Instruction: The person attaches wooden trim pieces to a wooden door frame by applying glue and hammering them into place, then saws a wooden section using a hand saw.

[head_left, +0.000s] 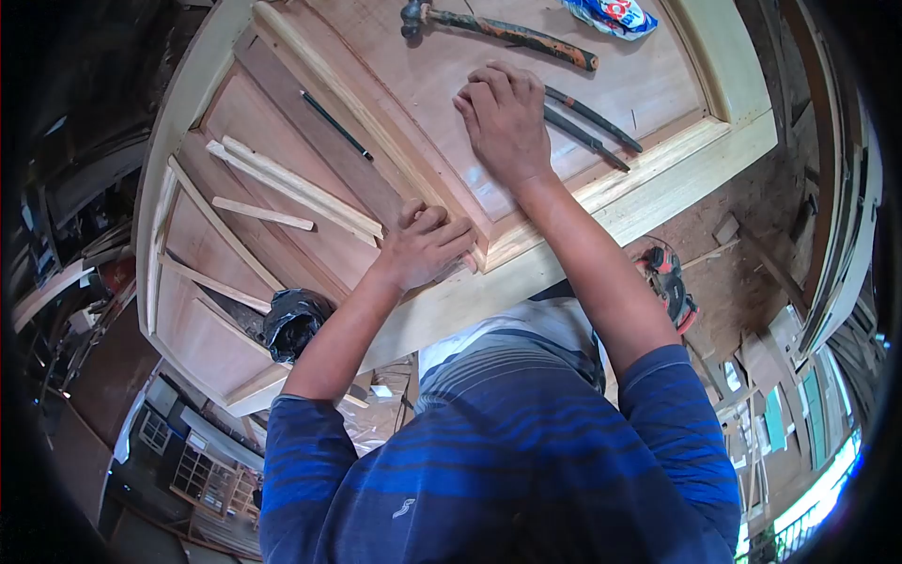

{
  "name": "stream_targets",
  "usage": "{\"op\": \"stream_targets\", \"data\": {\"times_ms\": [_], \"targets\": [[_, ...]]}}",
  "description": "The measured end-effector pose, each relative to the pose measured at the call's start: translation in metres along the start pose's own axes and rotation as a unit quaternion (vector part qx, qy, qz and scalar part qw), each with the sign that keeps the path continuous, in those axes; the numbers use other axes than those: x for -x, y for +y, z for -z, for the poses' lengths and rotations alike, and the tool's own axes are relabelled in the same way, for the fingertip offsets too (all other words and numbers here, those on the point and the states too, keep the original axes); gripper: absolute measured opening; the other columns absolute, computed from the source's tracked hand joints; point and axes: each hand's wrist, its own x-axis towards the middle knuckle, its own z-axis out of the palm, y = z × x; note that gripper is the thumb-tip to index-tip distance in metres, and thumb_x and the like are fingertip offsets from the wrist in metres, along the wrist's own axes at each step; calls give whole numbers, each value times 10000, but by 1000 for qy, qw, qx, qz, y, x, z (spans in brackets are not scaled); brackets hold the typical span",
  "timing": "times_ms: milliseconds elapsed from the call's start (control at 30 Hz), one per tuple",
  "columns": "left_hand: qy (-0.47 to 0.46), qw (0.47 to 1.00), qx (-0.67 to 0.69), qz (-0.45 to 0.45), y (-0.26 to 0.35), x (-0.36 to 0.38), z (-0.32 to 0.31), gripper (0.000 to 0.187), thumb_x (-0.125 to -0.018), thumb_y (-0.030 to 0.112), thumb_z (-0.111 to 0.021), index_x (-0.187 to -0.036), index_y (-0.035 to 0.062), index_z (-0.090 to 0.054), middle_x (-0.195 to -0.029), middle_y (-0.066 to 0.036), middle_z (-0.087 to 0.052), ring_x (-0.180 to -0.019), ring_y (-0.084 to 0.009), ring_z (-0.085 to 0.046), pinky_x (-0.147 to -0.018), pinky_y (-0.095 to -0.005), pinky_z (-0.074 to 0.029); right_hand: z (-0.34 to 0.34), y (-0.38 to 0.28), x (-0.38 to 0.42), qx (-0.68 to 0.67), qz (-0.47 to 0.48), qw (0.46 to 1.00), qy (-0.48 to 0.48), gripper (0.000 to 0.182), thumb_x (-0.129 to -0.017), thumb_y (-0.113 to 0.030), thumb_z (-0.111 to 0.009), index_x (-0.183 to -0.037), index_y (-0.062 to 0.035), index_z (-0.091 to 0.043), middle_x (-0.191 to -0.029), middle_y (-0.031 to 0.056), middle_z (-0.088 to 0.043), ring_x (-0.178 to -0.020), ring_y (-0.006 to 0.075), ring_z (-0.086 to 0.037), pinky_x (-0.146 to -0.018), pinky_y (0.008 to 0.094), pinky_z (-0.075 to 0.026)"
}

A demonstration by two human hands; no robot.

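My left hand (427,246) lies at the near end of a wooden moulding strip (376,141), its fingers bent over the wood by the panel corner. Farther up the door panel (442,103), my right hand (507,122) is closed over the head end of a pair of pincers (594,133). The two dark handles stick out to the right of that hand, while the jaws are hidden beneath it. Above lies a ball-peen hammer (507,38) with a worn handle. A dark green pencil (335,125) rests on the wood left of the moulding.
Loose wooden strips (291,193) lie across the left panels, near a black plastic bag (293,324). A blue and white packet (615,16) sits at the top. On the floor at right is a red and black power tool (669,287), with scrap boards (780,376) beyond.
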Motion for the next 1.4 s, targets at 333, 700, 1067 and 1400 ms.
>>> {"op": "stream_targets", "data": {"times_ms": [333, 700, 1067, 1400], "targets": [[-21, 999, 16, 46, 6, 5, 3, 466, -871, 509, -790, -1232, 215, -762, -1299, 36, -721, -1205, -219, -613, -1117, -449, -412, 5, -3, 0, -13, 1, 1000, -6, 177, -968, -213, -764, -1081, -114, -672, -1244, 72, -647, -1347, 306, -558, -1156, 543, -394], [360, 801, -82, 471, -187, -98, 72, 425, -878, 249, -849, -1211, 32, -699, -1089, -136, -703, -1050, -386, -676, -1016, -483, -516, 10, -6, -9, -35, -8, 999, -40, 158, -964, -167, -793, -1076, -130, -688, -1267, 81, -639, -1359, 339, -555, -1136, 561, -414], [392, 672, -146, 611, -286, -150, 58, 304, -829, 191, -819, -1055, 23, -707, -1052, -186, -699, -1021, -392, -691, -894, -525, -560, 14, 0, -8, -41, -15, 992, -117, 175, -956, -191, -778, -1125, -191, -733, -1342, 50, -651, -1406, 328, -511, -1162, 569, -368], [460, 656, -58, 596, -293, -141, 48, 311, -825, 168, -882, -1034, 1, -723, -914, -81, -724, -773, -148, -662, -727, -335, -569, 16, 5, -3, -29, -11, 989, -144, 152, -980, -256, -780, -1130, -233, -766, -1377, 15, -676, -1429, 311, -520, -1173, 552, -357]]}}
